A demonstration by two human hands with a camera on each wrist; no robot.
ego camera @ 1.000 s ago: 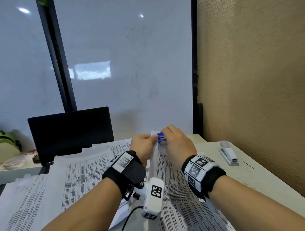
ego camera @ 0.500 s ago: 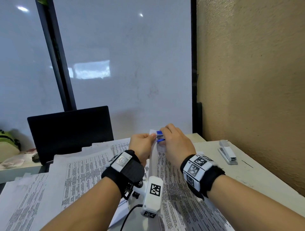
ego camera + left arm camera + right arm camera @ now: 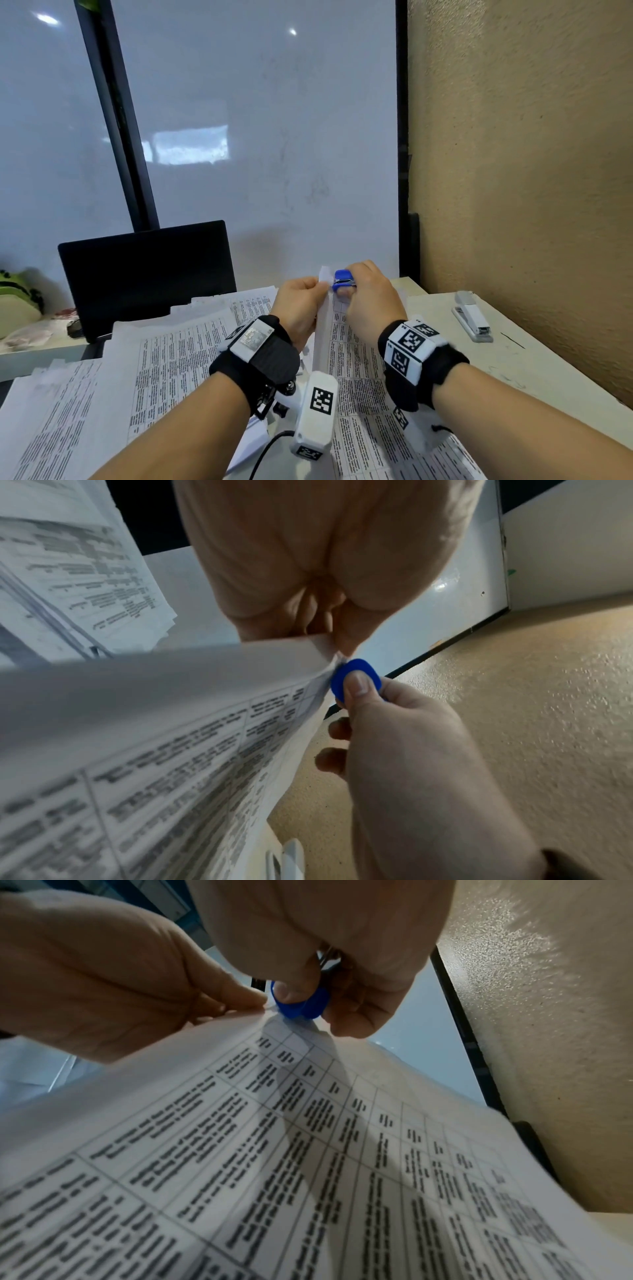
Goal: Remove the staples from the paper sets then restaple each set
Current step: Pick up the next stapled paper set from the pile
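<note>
Open desk right of the papers, broken only by the stapler near the wall. Blocked behind by the board, at left rear by the laptop.

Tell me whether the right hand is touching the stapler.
Apart. The head view shows the stapler lying alone on the desk by the wall, while the right hand pinches the blue remover.

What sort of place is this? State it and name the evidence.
Probably an office desk. Printed papers cover the desk, a stapler lies by the wall, and a dark screen stands in front of a whiteboard.
</note>
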